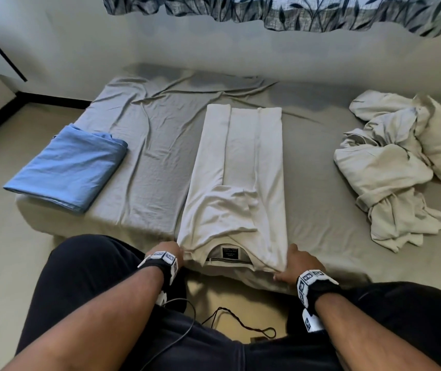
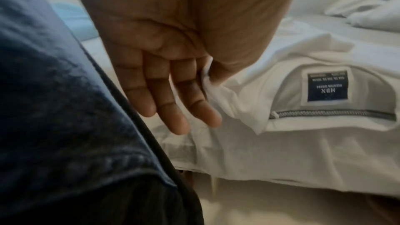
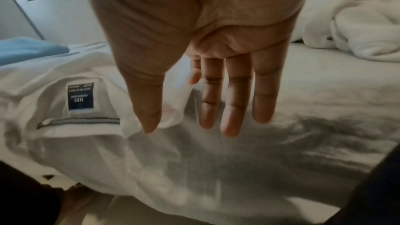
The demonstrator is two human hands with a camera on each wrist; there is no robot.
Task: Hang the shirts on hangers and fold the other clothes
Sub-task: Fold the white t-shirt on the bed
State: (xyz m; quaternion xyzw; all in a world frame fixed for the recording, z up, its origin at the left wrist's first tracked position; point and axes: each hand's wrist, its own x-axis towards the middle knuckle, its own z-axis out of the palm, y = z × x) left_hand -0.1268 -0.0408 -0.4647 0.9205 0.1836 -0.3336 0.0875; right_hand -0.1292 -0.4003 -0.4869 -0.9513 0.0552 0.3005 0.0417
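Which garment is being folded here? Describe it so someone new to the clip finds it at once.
On the grey-sheeted bed, look at the middle, between the folded blue cloth and the crumpled cream pile. The white T-shirt lies there as a long strip, sides folded in. Only it shows a dark neck label, at the near edge between the two hands.

On the bed (image 1: pixel 160 162) a shirt (image 1: pixel 238 183) lies lengthwise in the middle, collar end nearest me. A folded cloth (image 1: pixel 66 167) sits to its left — a crumpled pile (image 1: pixel 398 167) to its right, both well apart from it. My legs are before the bed's near edge.
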